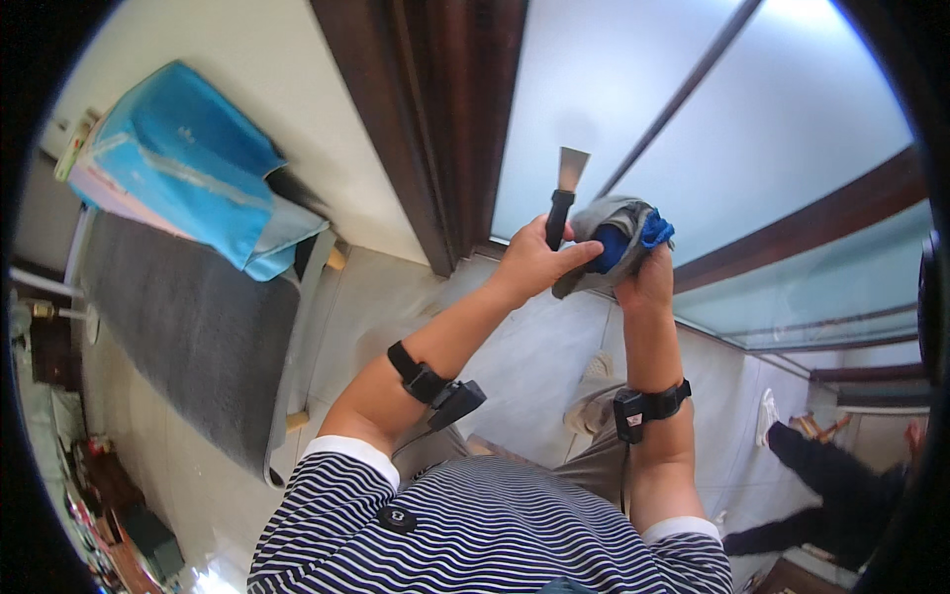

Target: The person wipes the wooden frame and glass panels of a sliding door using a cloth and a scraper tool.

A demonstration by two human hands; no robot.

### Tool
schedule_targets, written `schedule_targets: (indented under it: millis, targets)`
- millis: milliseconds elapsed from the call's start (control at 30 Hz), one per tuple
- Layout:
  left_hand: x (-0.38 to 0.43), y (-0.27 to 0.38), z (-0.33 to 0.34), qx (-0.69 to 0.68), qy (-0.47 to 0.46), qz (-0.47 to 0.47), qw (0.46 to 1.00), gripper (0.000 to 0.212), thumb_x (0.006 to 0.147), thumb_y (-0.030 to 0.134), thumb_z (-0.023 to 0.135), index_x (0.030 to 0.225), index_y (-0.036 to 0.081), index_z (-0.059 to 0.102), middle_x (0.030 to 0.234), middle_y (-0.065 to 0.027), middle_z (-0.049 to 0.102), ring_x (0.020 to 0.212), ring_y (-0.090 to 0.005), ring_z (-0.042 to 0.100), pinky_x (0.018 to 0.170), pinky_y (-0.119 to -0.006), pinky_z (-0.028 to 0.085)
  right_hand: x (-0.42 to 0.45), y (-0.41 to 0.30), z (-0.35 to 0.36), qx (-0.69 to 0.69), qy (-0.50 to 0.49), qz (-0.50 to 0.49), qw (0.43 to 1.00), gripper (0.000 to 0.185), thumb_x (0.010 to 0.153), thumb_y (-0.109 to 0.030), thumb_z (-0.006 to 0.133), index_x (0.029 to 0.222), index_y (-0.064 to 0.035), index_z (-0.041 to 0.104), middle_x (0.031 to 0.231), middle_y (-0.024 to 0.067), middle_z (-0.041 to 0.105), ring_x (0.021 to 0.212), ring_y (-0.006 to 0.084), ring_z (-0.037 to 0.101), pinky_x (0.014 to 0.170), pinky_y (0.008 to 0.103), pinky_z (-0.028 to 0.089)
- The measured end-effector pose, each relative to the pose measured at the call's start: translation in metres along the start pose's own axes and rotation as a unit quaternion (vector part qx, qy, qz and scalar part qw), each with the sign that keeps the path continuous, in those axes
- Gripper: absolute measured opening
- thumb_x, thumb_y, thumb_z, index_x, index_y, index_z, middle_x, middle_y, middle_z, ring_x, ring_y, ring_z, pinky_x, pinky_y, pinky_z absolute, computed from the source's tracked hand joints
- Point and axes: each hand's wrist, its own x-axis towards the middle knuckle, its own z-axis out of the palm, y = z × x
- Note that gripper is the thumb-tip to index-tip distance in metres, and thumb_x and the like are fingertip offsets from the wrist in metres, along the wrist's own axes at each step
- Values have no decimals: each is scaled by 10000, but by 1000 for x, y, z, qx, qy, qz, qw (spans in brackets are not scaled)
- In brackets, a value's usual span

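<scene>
My left hand [528, 258] grips the black handle of a flat metal scraper [561, 215], its blade pointing up and away from me. The thumb of that hand also reaches onto a bunched grey cloth [581, 281]. My right hand [647, 284] holds this cloth from the right side, with its fingers mostly hidden behind the folds. A crumpled blue cloth [657, 228] shows at the bundle's right edge, and a dark blue piece [612, 250] lies within the grey folds. Both hands are raised before a frosted glass panel [586, 82].
A dark wooden frame [453, 134] borders the glass on the left. To the left stands a bench with a grey cover [193, 334] and a light blue printed sheet [200, 171] over its far end. Another person in dark trousers [839, 490] is at the lower right, on the tiled floor [505, 364].
</scene>
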Motion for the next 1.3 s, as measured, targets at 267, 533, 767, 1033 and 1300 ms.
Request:
schedule_targets:
  millis: [267,533,767,1033,1300]
  targets:
    - [4,15,10,-407,34,-38,912,215,899,158,603,1070,41,545,992,-56,641,904,-157,634,773,-300,529,-15,-30,0,-112,-102,-13,988,257,906,-113,545,1147,-26,541,1106,94,605,1008,176,587,912,355,481]
    - [-6,12,4,-168,85,84,978,252,865,243,685,966,37,581,845,-10,620,756,-50,544,670,-216,455,-25,6,15,-340,-192,-102,915,657,787,2,664,1377,-29,378,1256,78,526,1129,159,495,959,288,405]
    - [-27,33,-35,-153,208,282,924,144,945,182,573,971,40,565,913,-7,598,754,-52,502,676,-228,438,-13,29,46,-265,-102,-118,952,346,785,29,652,1122,16,577,1028,26,627,935,110,568,850,261,454]
    - [-21,37,-120,-221,396,257,853,89,920,148,595,894,72,557,734,27,515,670,-78,460,600,-252,375,24,23,200,-444,-62,-492,746,472,684,-95,736,1104,7,546,1013,147,628,937,257,614,850,334,465]
    - [-21,40,-139,-350,387,186,832,88,889,119,632,945,87,572,782,20,513,641,-73,456,601,-218,388,82,126,164,-534,61,-538,649,578,732,-133,700,1226,-53,411,1106,166,562,1052,361,563,900,394,440]
